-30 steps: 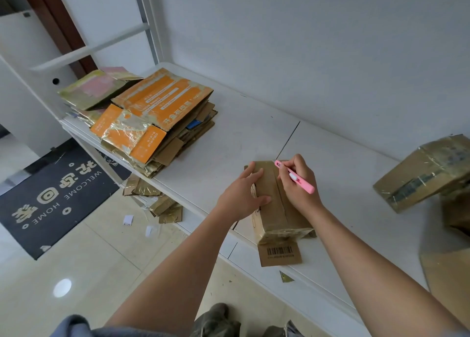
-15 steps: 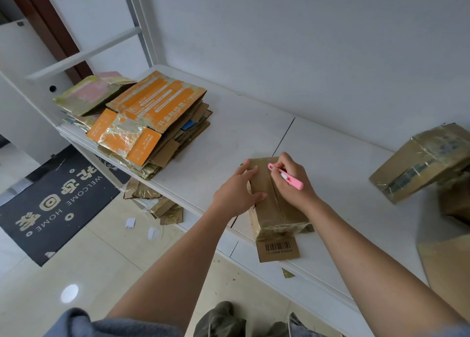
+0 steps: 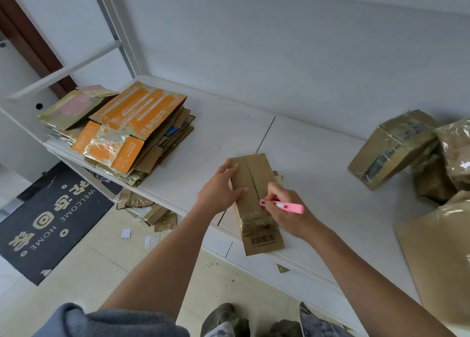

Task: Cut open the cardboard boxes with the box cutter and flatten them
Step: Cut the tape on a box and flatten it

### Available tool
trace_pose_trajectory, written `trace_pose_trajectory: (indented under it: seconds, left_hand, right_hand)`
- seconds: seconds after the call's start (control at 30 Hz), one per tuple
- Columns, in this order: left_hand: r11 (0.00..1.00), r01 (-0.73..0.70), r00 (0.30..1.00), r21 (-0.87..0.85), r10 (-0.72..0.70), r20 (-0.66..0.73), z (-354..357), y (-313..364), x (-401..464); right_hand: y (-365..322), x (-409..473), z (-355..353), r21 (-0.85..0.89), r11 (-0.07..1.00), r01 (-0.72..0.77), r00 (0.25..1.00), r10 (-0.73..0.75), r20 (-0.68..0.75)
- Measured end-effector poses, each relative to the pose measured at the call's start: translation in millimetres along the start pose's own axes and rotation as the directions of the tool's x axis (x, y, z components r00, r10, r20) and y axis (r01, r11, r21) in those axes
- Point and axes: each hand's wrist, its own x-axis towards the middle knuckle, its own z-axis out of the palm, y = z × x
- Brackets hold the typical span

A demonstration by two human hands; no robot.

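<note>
The small cardboard box (image 3: 251,194) lies at the near edge of the white shelf (image 3: 229,133), at 6 o'clock of the shelf surface, its barcode flap (image 3: 263,242) overhanging the edge. The left hand (image 3: 218,191) presses the box's left side with fingers laid flat on top, thumb across the top face. The right hand (image 3: 287,209) grips the pink box cutter (image 3: 282,205), fingers curled round it, tip at the top seam near its taped near end. To finish this cut well, likely keep the blade shallow, draw along the seam toward the taped end, and hold the left fingers off the line. The slit shows only darkness; contents cannot be told. Sealed taped boxes (image 3: 391,148) stand at 3 o'clock, contents hidden; a stack of flattened boxes (image 3: 132,133) lies at 10 o'clock.
</note>
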Motion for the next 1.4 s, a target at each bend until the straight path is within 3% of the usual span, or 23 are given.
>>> trace_pose_trajectory:
  seconds: [0.2,0.33,0.4,0.5,0.6,0.7,0.9,0.97,1.0,1.03,1.1,1.17,1.4]
  left_hand:
    - [1.0,0.01,1.0,-0.007,-0.01,-0.018,0.3,-0.3,2.9]
    - [0.989,-0.015,0.999,0.148,0.023,-0.049,-8.3,3.8,10.5]
    - [0.976,-0.06,0.997,0.209,0.067,-0.026,-14.3,6.8,18.3]
    - [0.992,-0.04,0.998,0.119,0.034,0.051,-18.8,6.1,25.4]
    - [1.0,0.003,0.998,-0.031,-0.001,0.065,-15.6,6.1,22.9]
    - [0.996,0.047,0.998,-0.081,-0.044,0.045,-12.9,13.2,16.7]
    - [0.972,0.233,0.959,-0.03,-0.235,-0.162,22.2,28.2,-26.4]
    - [0.97,0.215,0.942,0.113,-0.176,-0.286,36.2,36.9,-36.1]
    - [0.97,0.131,0.944,0.204,-0.059,-0.325,39.1,40.8,-36.2]
    - [0.962,0.009,0.949,0.273,0.078,-0.306,39.7,44.2,-33.2]
    - [0.93,-0.196,0.959,0.311,0.248,-0.137,39.5,48.0,-24.9]
    - [0.917,-0.228,0.971,0.327,0.239,0.005,41.8,45.0,-20.2]
    - [0.921,-0.156,0.983,0.358,0.11,0.147,41.4,42.3,-11.2]
  right_hand:
    - [-1.6,-46.4,0.4,0.11,0.983,0.146,0.987,-0.137,-0.08]
    - [5.3,-65.5,-6.6,0.233,0.972,0.042,0.997,-0.027,-0.069]
    - [10.0,-77.9,-9.1,0.325,0.946,0.011,0.987,0.042,-0.157]
    - [19.3,-87.5,-7.4,0.464,0.886,0.014,0.935,0.153,-0.32]
    - [19.2,-85.8,5.8,0.656,0.755,0.017,0.91,0.26,-0.323]
    - [15.8,-82.1,22.0,0.73,0.679,0.081,0.887,0.285,-0.364]
    - [21.2,-54.4,3.0,0.842,0.513,0.166,0.802,0.426,-0.418]
    - [22.7,-43.4,-8.9,0.87,0.467,0.16,0.787,0.471,-0.398]
    - [24.0,-40.6,-12.6,0.883,0.443,0.156,0.778,0.495,-0.386]
    - [26.2,-40.1,-14.7,0.893,0.421,0.159,0.768,0.515,-0.38]
    - [31.4,-42.9,-14.5,0.896,0.409,0.172,0.755,0.53,-0.386]
    - [34.5,-46.7,-10.7,0.884,0.433,0.175,0.75,0.523,-0.404]
    - [31.5,-45.7,3.0,0.839,0.527,0.131,0.713,0.538,-0.449]
